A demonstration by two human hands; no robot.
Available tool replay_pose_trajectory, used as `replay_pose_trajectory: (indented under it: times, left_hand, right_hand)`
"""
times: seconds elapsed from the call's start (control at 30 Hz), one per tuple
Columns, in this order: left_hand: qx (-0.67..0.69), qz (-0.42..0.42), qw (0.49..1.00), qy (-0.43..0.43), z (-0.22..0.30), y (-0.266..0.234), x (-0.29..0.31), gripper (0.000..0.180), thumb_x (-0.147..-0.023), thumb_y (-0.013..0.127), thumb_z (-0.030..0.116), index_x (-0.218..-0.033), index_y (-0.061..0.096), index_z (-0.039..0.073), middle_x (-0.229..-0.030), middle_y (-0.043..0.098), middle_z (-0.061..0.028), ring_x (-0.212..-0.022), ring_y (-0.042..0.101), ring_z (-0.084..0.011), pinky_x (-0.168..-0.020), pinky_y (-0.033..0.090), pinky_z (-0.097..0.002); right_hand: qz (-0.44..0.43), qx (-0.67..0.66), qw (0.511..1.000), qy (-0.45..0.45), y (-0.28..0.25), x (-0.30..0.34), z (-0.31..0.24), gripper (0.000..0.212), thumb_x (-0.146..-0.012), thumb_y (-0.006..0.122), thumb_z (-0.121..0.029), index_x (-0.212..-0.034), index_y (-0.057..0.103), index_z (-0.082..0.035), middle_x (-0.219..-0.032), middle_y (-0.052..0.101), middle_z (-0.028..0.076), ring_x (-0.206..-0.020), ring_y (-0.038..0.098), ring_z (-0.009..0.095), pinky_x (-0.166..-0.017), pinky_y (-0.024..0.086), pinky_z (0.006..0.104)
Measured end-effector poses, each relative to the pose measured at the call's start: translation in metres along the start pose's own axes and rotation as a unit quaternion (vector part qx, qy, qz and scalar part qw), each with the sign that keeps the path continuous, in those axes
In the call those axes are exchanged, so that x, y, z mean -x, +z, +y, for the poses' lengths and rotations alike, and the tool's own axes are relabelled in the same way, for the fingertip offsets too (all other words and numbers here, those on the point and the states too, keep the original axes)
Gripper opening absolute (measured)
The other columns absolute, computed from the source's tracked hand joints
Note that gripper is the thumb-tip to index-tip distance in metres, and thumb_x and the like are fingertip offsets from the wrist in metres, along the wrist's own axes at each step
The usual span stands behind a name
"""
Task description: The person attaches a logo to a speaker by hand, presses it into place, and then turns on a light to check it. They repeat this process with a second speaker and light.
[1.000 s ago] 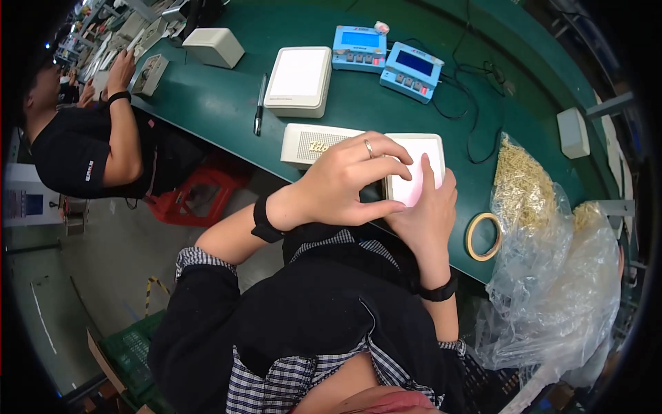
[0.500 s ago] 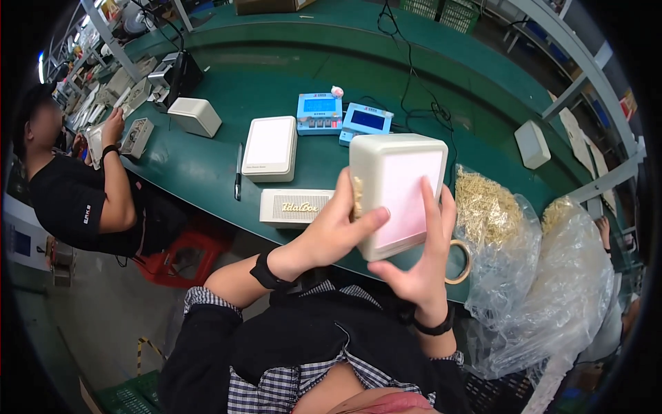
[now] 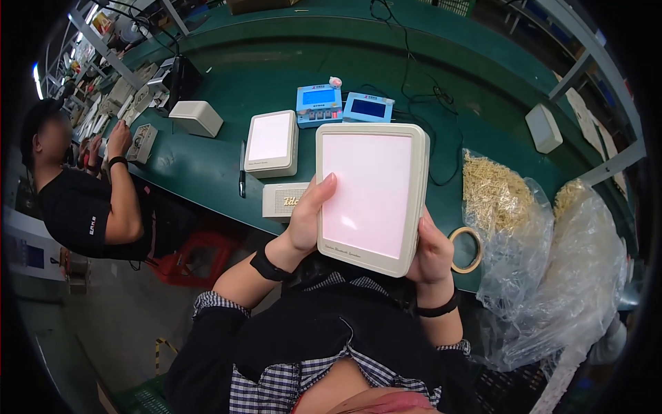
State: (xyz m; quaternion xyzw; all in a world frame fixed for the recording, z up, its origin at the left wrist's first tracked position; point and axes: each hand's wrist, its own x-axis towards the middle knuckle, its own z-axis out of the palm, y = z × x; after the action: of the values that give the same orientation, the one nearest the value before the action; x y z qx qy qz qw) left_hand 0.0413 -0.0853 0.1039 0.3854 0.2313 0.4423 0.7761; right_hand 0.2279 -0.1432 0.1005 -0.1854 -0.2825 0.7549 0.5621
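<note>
Both my hands hold a cream-coloured speaker [image 3: 369, 200] upright in front of my chest, its pale pinkish front panel facing me. My left hand [image 3: 305, 219] grips the left edge, thumb lying on the panel. At the lower right, my right hand [image 3: 433, 252] is wrapped round the side, its fingers partly hidden behind the casing. A similar speaker [image 3: 270, 141] lies panel up on the bench beyond my left hand. Closer in, a speaker [image 3: 277, 200] with a grille and gold lettering is partly covered by that hand. A black pen [image 3: 242, 172] lies alongside.
Two blue testers [image 3: 319, 103] with cables stand behind the held speaker. More cream speakers [image 3: 196, 117] sit far left and far right [image 3: 543, 128]. On the right are a tape roll [image 3: 477, 250] and plastic bags [image 3: 500, 186] of small yellowish parts. A co-worker [image 3: 89, 179] works at left.
The speaker has turned from a slanted side view to show its front panel squarely. My right hand has gone from spread fingers at the panel to a grip on the right side.
</note>
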Motion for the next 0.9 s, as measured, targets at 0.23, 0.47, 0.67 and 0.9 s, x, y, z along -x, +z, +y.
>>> replay_pose_trajectory:
  times: [0.23,0.47,0.67,0.9]
  left_hand:
    - [-0.001,0.007,1.000,-0.012,0.007,0.006,-0.001,0.063,-0.099,0.042,0.037,-0.145,0.024,0.000,-0.134,0.045,-0.0178,-0.121,0.050,-0.0235,-0.101,0.043,-0.0346]
    - [0.032,-0.020,0.998,-0.041,0.009,0.011,-0.007,0.061,-0.099,0.042,0.034,-0.148,0.021,0.002,-0.135,0.043,-0.0175,-0.123,0.048,-0.0228,-0.102,0.041,-0.0345]
    - [-0.021,-0.021,1.000,0.008,0.006,0.024,-0.003,0.059,-0.099,0.044,0.030,-0.146,0.023,0.002,-0.133,0.044,-0.0166,-0.121,0.048,-0.0214,-0.101,0.040,-0.0337]
    - [-0.097,-0.043,0.993,0.048,0.005,0.034,-0.004,0.056,-0.098,0.047,0.027,-0.141,0.024,0.001,-0.129,0.045,-0.0157,-0.117,0.049,-0.0198,-0.098,0.040,-0.0327]
  right_hand:
    - [-0.018,0.152,0.986,-0.068,-0.005,0.002,0.007,0.076,-0.095,0.047,-0.041,-0.149,0.017,0.002,-0.148,0.035,0.018,-0.134,0.041,0.028,-0.110,0.035,0.0395]
    - [0.000,0.151,0.984,-0.089,-0.011,0.006,0.014,0.080,-0.094,0.051,-0.043,-0.149,0.014,0.001,-0.147,0.034,0.019,-0.134,0.041,0.028,-0.109,0.037,0.0400]
    - [0.070,0.092,0.991,-0.068,-0.026,0.017,0.018,0.079,-0.092,0.052,-0.040,-0.149,0.016,0.002,-0.148,0.033,0.019,-0.135,0.040,0.029,-0.108,0.037,0.0415]
    - [-0.054,-0.136,0.978,-0.147,-0.048,0.030,0.031,0.056,-0.095,0.037,-0.031,-0.138,0.042,0.005,-0.136,0.051,0.021,-0.123,0.052,0.034,-0.104,0.043,0.0438]
